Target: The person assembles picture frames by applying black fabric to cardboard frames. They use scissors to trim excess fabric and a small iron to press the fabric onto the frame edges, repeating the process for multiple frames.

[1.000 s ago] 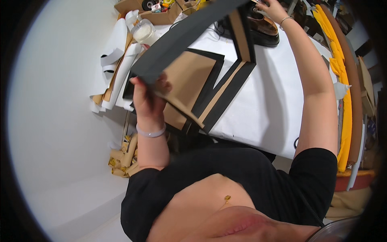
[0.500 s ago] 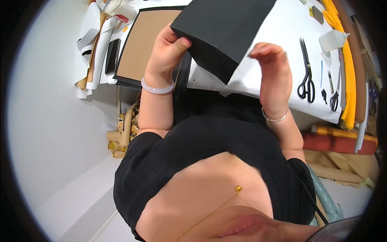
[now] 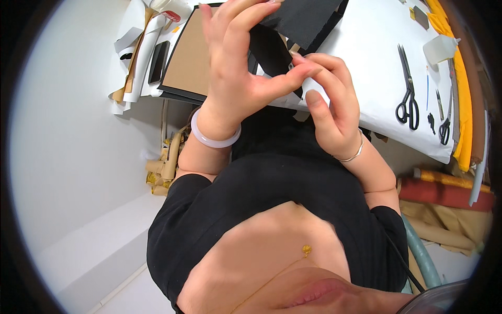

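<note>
A black box [image 3: 308,23] stands on the table beyond my hands, partly cut off by the top edge of the view. Below it, a black panel or flap [image 3: 269,49] shows between my hands; how it joins the box is hidden. My left hand [image 3: 230,68] is open in front of the box, with fingers raised and thumb stretched to the right. That thumb's tip meets the fingers of my right hand [image 3: 337,99]. The right fingers are bent, and a gap parts them from the right thumb. Nothing held shows in either hand.
A brown board with black edging [image 3: 188,52] lies at the left, with a phone [image 3: 158,63] and paper rolls [image 3: 141,63] beyond it. At the right are large black scissors [image 3: 408,94], a white squeeze bottle [image 3: 439,49], small tools [image 3: 439,104] and yellow cloth [image 3: 463,125].
My left hand has let go of the black box, which now stands farther off on the table. Both hands have come together, the left thumb against the right fingers.
</note>
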The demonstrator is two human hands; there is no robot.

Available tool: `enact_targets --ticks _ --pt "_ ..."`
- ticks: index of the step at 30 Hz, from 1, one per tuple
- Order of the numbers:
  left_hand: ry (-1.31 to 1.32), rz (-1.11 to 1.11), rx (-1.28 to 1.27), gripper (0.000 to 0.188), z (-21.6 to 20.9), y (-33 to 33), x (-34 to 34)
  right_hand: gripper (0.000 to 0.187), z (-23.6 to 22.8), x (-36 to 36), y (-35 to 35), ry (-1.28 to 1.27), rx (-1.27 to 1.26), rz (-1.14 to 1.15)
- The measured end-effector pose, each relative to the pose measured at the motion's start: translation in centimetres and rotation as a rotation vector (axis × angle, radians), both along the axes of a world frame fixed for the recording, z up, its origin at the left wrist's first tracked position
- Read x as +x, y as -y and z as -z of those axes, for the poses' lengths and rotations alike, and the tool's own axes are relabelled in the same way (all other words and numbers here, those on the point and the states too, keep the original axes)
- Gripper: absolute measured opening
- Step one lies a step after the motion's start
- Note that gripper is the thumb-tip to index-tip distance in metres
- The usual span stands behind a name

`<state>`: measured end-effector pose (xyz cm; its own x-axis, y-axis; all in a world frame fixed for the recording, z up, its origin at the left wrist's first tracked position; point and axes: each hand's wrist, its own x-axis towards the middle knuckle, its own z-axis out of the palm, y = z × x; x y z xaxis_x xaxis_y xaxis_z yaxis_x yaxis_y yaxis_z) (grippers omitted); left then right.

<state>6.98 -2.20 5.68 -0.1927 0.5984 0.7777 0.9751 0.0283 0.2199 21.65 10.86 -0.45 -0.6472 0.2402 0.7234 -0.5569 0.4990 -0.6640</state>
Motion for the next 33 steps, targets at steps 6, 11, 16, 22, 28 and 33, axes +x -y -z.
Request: enact_targets --ticks 6,11,16,22,28,33 --pt "0.102 0.000 -0.014 0.046 0.7 0.6 0.1 0.035 0.7 -0.6 -0.8 0.103 -0.734 -0.082" --pt "0.168 0.085 0.136 0.026 2.2 0.5 -0.8 0.029 -1.8 -2.2 -1.3 0.254 -0.916 -0.256" --pt "0.230 0.131 0.205 0.012 2.8 0.5 -0.8 0.021 -1.1 -3.1 -1.2 0.265 -0.869 -0.229" --pt "0.270 0.258 0.235 0.006 3.6 0.6 -1.3 0.011 -1.7 -3.6 -0.5 0.378 -1.125 -0.314" --pt "0.262 0.254 0.232 0.005 3.8 0.5 -1.5 0.009 0.2 -4.7 0.0 0.237 -1.063 -0.326" --pt "0.254 0.241 0.245 0.004 4.0 0.4 -1.4 0.010 0.0 -4.5 -0.4 0.341 -0.867 -0.176"
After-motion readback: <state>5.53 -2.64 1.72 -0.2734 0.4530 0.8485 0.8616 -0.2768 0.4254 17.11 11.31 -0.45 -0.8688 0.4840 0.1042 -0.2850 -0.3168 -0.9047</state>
